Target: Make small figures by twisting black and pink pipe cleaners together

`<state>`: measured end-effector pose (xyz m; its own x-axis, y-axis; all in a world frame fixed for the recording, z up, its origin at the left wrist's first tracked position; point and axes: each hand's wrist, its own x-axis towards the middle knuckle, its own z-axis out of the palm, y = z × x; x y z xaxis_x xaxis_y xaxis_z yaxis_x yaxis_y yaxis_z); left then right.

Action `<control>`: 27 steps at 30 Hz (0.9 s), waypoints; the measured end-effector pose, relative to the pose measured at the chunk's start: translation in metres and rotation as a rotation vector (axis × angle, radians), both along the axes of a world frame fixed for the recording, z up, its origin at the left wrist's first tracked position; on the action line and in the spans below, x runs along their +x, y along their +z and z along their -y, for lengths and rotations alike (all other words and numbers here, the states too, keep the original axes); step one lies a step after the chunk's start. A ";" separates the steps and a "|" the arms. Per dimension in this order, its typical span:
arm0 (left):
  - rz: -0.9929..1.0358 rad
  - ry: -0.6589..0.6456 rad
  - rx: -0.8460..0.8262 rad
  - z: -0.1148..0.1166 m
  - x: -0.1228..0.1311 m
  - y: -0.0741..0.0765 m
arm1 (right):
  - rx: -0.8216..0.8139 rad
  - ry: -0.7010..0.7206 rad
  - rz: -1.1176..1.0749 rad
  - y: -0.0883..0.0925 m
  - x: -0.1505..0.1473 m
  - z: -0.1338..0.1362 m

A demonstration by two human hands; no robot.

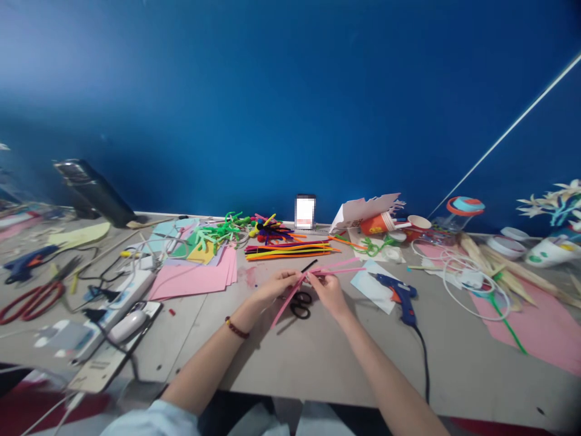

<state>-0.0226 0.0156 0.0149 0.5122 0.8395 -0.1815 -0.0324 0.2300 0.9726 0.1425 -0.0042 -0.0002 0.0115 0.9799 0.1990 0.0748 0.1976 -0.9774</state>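
Observation:
Several pink pipe cleaners (pixel 282 310) run between my two hands, held above the middle of the table. My left hand (pixel 279 288) pinches them with its fingers pressed together. Close beside it, my right hand (pixel 327 292) grips the same bundle, whose other ends stick out to the right. A dark stick-like piece (pixel 309 265) shows just above the fingers; whether a hand holds it I cannot tell. Scissors with black handles (pixel 300 304) lie on the table below my hands, their blades partly hidden. Behind lies a row of orange, yellow and magenta pipe cleaners (pixel 288 249).
A blue glue gun (pixel 403 297) rests at the right, its cord reaching the front edge. Pink paper (pixel 195 275), a power strip (pixel 120 309) and red-handled scissors (pixel 34 303) lie left. A phone-like screen (pixel 305 212) stands against the blue wall (pixel 290 109). A white cable (pixel 454 281) coils right.

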 end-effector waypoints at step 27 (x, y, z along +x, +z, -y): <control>0.100 0.050 -0.057 0.003 0.000 0.014 | -0.018 0.047 -0.075 0.012 0.000 0.004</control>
<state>-0.0228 0.0124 0.0290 0.4882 0.8540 -0.1801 -0.1412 0.2809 0.9493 0.1421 -0.0083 0.0120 -0.0202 0.9832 0.1815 -0.0076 0.1813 -0.9834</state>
